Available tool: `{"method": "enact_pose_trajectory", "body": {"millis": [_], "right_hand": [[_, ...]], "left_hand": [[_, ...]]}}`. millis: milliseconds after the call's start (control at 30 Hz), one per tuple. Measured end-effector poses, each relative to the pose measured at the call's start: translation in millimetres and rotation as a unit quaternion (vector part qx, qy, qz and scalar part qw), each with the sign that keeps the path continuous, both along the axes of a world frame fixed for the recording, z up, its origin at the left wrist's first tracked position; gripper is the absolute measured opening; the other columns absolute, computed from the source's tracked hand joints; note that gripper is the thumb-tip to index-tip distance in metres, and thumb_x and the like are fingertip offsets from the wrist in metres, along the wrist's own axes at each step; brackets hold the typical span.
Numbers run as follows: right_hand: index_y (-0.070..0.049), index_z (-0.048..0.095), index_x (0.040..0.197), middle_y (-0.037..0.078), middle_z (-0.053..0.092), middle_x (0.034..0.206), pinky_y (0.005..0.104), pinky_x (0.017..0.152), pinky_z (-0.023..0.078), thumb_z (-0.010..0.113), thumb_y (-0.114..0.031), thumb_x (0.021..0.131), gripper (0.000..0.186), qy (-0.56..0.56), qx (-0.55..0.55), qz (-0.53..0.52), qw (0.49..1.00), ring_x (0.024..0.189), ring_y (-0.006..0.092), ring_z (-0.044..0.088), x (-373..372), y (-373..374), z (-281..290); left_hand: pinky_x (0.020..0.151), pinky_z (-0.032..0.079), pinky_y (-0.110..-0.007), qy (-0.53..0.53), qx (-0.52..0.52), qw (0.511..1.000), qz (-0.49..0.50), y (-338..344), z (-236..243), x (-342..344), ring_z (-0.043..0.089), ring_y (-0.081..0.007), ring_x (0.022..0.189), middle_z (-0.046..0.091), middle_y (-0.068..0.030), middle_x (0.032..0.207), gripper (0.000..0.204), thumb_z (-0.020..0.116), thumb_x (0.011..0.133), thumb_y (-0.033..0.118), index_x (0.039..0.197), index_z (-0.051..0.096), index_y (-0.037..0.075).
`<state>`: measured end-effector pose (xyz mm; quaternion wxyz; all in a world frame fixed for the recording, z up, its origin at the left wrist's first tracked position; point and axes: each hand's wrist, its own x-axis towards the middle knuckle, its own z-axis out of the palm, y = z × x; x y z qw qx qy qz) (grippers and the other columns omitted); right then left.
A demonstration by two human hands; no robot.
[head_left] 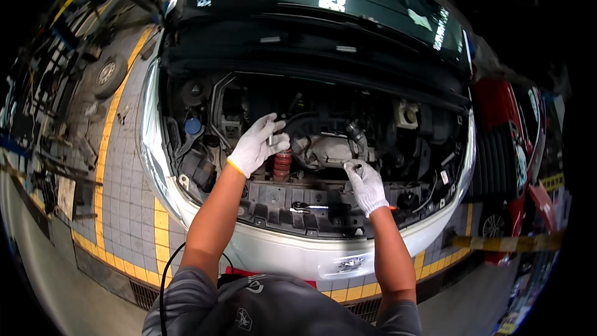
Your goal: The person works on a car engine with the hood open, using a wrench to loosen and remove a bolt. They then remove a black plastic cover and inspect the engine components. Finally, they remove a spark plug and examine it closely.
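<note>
My gloved left hand (254, 146) is raised over the engine bay above a red ribbed hose (281, 167), its fingers curled on a small metal cylindrical piece (270, 139). My gloved right hand (365, 185) is beside a silvery engine part (324, 148), its fingers closed on a small metal fitting (359, 168). A dark angled hose end (356, 132) rises just above that hand. A ratchet-like tool (311, 207) lies on the black front panel (267, 202) below and between my hands.
The raised bonnet (311, 43) spans the bay above a white bumper (323, 252). At left are a loose wheel (109, 76), stands and parts on tiles. At right are a red car (504, 106) and a yellow-black barrier (510, 242). A black cable (166, 274) hangs by my left arm.
</note>
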<state>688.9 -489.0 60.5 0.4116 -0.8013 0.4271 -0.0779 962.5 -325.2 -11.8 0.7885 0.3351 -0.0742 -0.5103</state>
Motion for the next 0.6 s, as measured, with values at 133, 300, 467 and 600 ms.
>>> {"method": "enact_pose_trajectory", "body": {"millis": [133,300,467,600], "right_hand": [[-0.010,0.074,0.116,0.015,0.073,0.119,0.0425,0.100,0.051,0.066,-0.041,0.095,0.038,0.085,-0.100,0.134,0.982,0.116,0.0356,0.066,90,-60,-64],[-0.008,0.067,0.130,0.020,0.067,0.130,0.0442,0.102,0.050,0.062,-0.039,0.098,0.045,0.077,-0.238,0.223,0.942,0.120,0.0378,0.063,202,-124,-119],[-0.007,0.061,0.140,0.021,0.062,0.140,0.0450,0.104,0.050,0.058,-0.037,0.101,0.049,0.218,-0.361,0.277,0.863,0.124,0.0381,0.062,280,-172,-215],[-0.007,0.058,0.142,0.020,0.062,0.141,0.0436,0.101,0.052,0.057,-0.023,0.097,0.047,0.305,-0.352,0.247,0.850,0.125,0.0376,0.063,286,-214,-245]], "left_hand": [[0.098,0.059,-0.048,-0.020,0.013,0.998,0.049,-22,1,58,0.066,-0.0324,0.112,0.055,-0.0206,0.134,0.040,0.060,0.106,0.018,0.139,0.041,0.004],[0.077,0.063,-0.040,-0.092,0.052,0.994,0.023,-62,-13,86,0.071,-0.0268,0.094,0.064,-0.0162,0.113,0.047,0.066,0.096,0.011,0.136,0.047,-0.004],[0.063,0.062,-0.033,-0.253,0.232,0.937,-0.062,-75,-41,105,0.073,-0.0225,0.086,0.070,-0.0158,0.105,0.037,0.064,0.094,0.010,0.127,0.057,-0.004],[0.090,0.056,-0.046,-0.407,0.329,0.852,0.000,-116,-64,89,0.069,-0.0367,0.103,0.070,-0.0214,0.109,0.042,0.061,0.097,0.022,0.132,0.055,-0.001]]}}
